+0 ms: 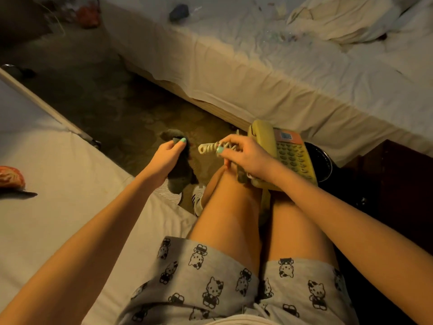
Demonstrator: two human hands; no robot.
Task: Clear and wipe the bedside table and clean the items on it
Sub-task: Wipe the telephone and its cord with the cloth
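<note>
A yellowed corded telephone (287, 153) rests on my right thigh, its handset in the cradle. My right hand (243, 156) pinches the phone's coiled cord (208, 147) and holds it stretched to the left of the phone. My left hand (167, 156) grips a dark grey cloth (181, 177) that hangs down from it, a short way left of the cord's end. The dark wooden bedside table (396, 174) stands at the right, beyond my right forearm.
I sit on a white bed (58, 184) with an orange item (10, 178) at its left edge. A second white bed (281, 73) with scattered small items lies across a patterned carpet (112, 106). A round black object (319, 160) sits behind the phone.
</note>
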